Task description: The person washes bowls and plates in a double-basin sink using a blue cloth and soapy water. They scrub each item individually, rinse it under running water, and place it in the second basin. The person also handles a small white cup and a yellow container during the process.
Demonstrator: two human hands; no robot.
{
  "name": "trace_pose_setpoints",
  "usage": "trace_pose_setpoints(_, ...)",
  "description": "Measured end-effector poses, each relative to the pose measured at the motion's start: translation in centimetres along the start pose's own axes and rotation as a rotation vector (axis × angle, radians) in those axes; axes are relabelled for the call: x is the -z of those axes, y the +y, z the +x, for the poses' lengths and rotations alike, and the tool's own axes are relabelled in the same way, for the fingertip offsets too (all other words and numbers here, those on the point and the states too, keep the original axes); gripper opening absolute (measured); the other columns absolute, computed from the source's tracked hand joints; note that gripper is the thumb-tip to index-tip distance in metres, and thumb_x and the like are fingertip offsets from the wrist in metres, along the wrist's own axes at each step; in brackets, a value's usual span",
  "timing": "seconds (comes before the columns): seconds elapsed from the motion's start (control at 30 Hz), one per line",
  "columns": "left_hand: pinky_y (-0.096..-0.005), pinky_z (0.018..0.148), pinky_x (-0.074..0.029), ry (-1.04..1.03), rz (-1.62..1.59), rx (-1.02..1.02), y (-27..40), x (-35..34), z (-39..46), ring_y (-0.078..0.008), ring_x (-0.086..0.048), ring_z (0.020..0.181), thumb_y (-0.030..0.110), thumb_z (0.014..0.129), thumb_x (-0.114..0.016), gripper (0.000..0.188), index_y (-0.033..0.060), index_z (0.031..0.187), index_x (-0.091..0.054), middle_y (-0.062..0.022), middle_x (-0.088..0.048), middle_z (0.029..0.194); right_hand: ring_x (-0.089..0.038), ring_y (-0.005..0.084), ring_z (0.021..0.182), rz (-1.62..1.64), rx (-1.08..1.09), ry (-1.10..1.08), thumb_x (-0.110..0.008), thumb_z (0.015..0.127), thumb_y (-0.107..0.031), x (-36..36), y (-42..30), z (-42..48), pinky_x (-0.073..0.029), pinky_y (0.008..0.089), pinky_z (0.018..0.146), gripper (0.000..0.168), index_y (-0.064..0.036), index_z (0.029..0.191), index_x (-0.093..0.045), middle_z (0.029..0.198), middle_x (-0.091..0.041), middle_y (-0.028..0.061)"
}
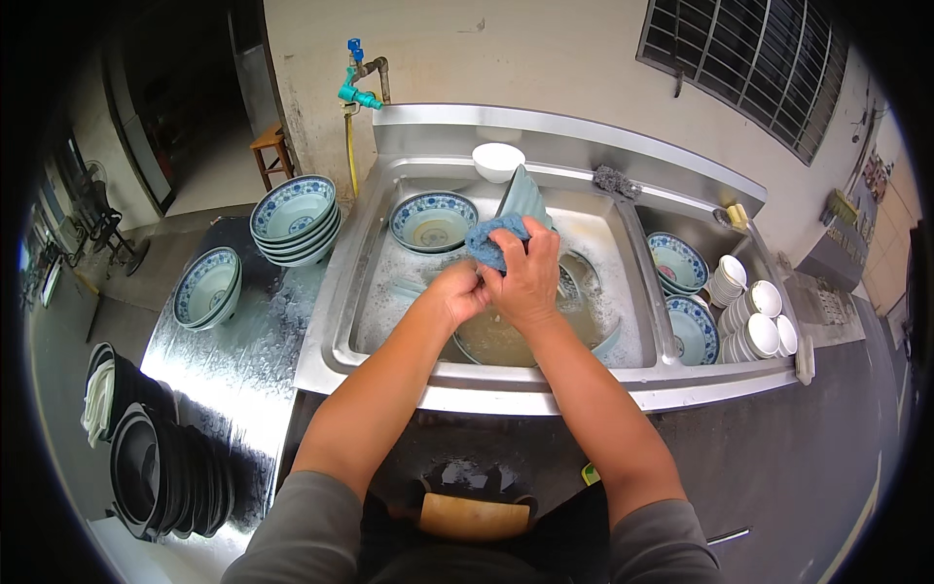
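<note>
My right hand (pixel 527 281) presses a blue scrubbing cloth (pixel 487 242) above the large basin of a stainless steel sink (pixel 635 255). Just left of it, my left hand (pixel 461 288) is curled with its fingers against the right one; whatever may be in its grasp is hidden. Behind the cloth a pale green fluted dish (pixel 519 196) stands tilted, its lower part covered. A blue-patterned bowl (pixel 433 219) sits in the foamy water at the basin's back left. Cloudy water (pixel 503 343) below my hands partly covers more dishes.
A white bowl (pixel 498 162) and a grey steel-wool scourer (pixel 616 181) rest on the rear ledge. The right basin holds patterned bowls (pixel 686 332) and small white cups (pixel 762 336). Stacked bowls (pixel 295 219) and black containers (pixel 139 467) stand on the left metal table (pixel 219 372).
</note>
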State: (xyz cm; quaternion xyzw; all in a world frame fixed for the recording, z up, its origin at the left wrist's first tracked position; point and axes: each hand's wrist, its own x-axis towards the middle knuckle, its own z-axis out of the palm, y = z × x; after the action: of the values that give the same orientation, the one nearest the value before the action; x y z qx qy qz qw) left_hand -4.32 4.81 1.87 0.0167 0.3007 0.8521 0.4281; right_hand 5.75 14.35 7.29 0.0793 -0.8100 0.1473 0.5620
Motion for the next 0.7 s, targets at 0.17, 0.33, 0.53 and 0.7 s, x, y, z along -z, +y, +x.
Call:
trace_pose_setpoints(0.17, -0.0206, 0.064, -0.065, 0.018, 0.286, 0.191, 0.7, -0.3, -1.3, -0.0193, -0.073, 0.08, 0.0, 0.106, -0.039, 0.032, -0.0017, 0.137, -0.047, -0.0259, -0.068, 0.109, -0.052, 0.0396, 0.106, -0.13, -0.118, 0.192, -0.08, 0.076, -0.022, 1.4, 2.7, 2.1, -0.045, 0.0487, 0.094, 0.042, -0.017, 0.117, -0.071, 0.126, -0.053, 0.0157)
trace_pose_setpoints(0.33, -0.0163, 0.053, -0.059, -0.012, 0.53, 0.285, 0.5, -2.1, -2.1, -0.015, -0.068, 0.063, -0.003, 0.102, -0.043, 0.045, 0.0043, 0.147, -0.042, -0.032, -0.07, 0.107, -0.067, 0.0189, 0.085, 0.967, -1.152, 0.028, -0.068, 0.096, -0.033, 4.7, 9.0, 2.6, -0.053, 0.0321, 0.081, 0.033, -0.005, 0.113, -0.07, 0.101, -0.073, 0.0076)
trace_pose_setpoints(0.53, -0.0151, 0.044, -0.048, -0.293, 0.307, 0.483, 1.0, 0.6, -0.7, -0.0139, -0.064, 0.058, 0.007, 0.104, -0.047, 0.043, 0.0056, 0.147, -0.047, -0.0314, -0.069, 0.111, -0.069, 0.0242, 0.101, 1.44, -1.506, -0.085, -0.06, 0.096, -0.052, 3.6, 10.7, 1.0, -0.057, 0.0405, 0.087, 0.049, -0.01, 0.121, -0.066, 0.112, -0.072, 0.0095)
trace_pose_setpoints(0.7, -0.0386, 0.073, -0.058, -0.2, 0.1, 0.233, 0.3, -2.8, -1.8, -0.0307, -0.067, 0.1, 0.036, 0.106, -0.05, 0.048, 0.0031, 0.141, -0.052, -0.025, -0.061, 0.134, -0.066, 0.0276, 0.112, 1.446, -1.538, 0.222, -0.053, 0.102, -0.043, 1.4, 11.0, -0.1, -0.054, 0.0429, 0.097, 0.046, -0.006, 0.129, -0.062, 0.126, -0.067, 0.0123)
